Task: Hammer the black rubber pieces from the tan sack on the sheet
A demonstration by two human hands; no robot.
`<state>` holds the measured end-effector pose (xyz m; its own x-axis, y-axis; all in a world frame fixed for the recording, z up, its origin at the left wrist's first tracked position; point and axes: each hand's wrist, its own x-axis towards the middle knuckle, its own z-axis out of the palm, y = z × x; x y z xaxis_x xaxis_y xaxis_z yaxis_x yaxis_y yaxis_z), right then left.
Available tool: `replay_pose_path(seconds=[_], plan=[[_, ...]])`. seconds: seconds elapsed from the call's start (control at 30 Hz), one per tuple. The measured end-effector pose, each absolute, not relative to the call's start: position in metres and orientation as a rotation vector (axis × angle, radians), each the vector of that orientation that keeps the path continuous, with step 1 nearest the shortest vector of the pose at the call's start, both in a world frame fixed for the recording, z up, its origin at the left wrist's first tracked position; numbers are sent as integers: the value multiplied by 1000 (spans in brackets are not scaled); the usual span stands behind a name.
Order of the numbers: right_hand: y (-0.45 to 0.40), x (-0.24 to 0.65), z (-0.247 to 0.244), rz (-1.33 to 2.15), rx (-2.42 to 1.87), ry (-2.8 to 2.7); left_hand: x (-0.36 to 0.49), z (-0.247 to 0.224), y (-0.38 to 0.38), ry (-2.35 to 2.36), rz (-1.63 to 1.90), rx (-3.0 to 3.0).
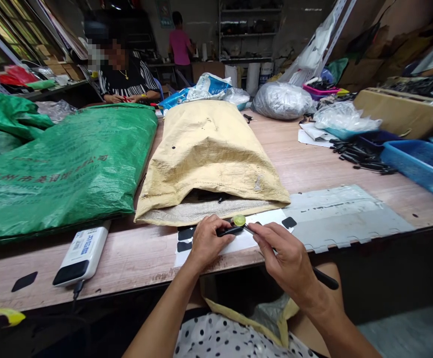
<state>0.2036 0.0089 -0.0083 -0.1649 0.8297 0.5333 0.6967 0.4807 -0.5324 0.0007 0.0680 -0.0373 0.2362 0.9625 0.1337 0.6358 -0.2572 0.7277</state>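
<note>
My left hand [211, 241] is closed around a small black elongated piece [231, 231], its thumb along the near side. A thin tool with a dark handle [326, 278] is pinched in my right hand [285, 253]; its metal shaft [250, 228] points left toward the black piece. Where the two meet sits a round yellow-green thing [239, 220], and I cannot tell which of them it is fixed to. Beneath both hands lies a white sheet [244, 241] bearing black rounded patches [184, 246]. Just beyond it, a beige woven sack [209, 149] gapes toward me with dark pieces inside.
A green sack [67, 164] and a white power bank [84, 253] with a cable lie left. On the right are a grey mat [343, 216], black parts [361, 156] and a blue basket [421, 164]. A person [127, 79] sits across; another person [180, 44] stands behind.
</note>
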Motion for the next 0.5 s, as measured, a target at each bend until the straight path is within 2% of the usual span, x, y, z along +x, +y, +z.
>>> replay_pose_path(seconds=[0.5], plan=[[11, 204, -23, 117, -1417, -1976, 4, -38, 69, 1493, 798, 1930]])
